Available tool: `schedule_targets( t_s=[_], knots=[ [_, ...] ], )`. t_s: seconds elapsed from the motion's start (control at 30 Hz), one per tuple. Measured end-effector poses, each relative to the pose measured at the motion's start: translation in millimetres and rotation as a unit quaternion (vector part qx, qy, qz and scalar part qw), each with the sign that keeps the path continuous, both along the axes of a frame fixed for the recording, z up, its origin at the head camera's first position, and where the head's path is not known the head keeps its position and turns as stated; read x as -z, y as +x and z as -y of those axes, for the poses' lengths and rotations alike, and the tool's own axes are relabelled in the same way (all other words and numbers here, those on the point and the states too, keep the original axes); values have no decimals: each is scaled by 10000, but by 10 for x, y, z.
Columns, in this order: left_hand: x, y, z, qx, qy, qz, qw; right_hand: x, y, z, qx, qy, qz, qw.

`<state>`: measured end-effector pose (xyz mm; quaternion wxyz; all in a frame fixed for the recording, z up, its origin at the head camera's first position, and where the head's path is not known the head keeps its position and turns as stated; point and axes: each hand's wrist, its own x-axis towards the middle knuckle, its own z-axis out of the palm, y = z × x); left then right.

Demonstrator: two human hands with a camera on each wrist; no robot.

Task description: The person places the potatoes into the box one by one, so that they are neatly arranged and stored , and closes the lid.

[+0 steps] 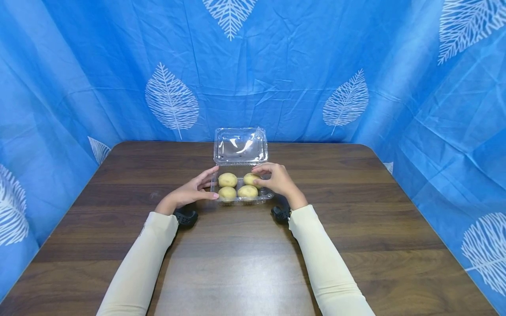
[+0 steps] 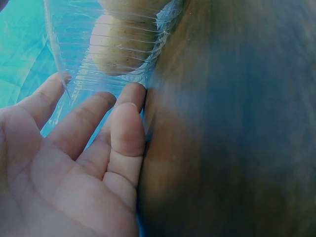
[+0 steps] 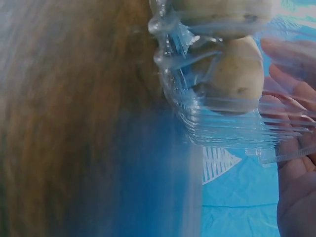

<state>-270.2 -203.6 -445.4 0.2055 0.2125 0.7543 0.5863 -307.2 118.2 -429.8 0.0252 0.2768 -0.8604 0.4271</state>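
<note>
A clear plastic clamshell box (image 1: 242,200) lies on the table with its lid (image 1: 240,147) tipped back. Inside, several yellow potatoes (image 1: 228,180) sit in two rows. My left hand (image 1: 189,189) is spread along the box's left end, thumb by the front corner; in the left wrist view its fingers (image 2: 81,118) reach the ribbed plastic wall. Thumb and fingers of my right hand (image 1: 278,179) are around the back right potato (image 1: 250,179), partly covering it. In the right wrist view, fingers (image 3: 274,106) show through the plastic beside a potato (image 3: 237,79).
The brown wooden table (image 1: 237,263) has rounded far corners. Behind it and at both sides hangs a blue curtain (image 1: 276,57) with white leaf prints. A black device (image 1: 186,218) is worn under the left wrist, another black device (image 1: 280,214) under the right.
</note>
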Motion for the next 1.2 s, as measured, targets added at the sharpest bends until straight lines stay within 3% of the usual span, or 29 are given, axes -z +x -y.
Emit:
schedule_targets(
  t_s=[0.33,0.53,0.77,1.2],
  knots=[
    [-13,3,-3,-26,-2,50,10000,-11,-10,-13,11,-279,248,9993],
    [-16,4,-2,-25,4,19,10000,-8,-31,-34,-111,-887,483,9948],
    [-8,-2,-2,-4,17,66,10000,-39,-30,-46,-130,-1678,790,9826],
    [-2,-19,1,5,14,131,9999,-69,-123,-105,184,-2610,1344,9558]
  ],
)
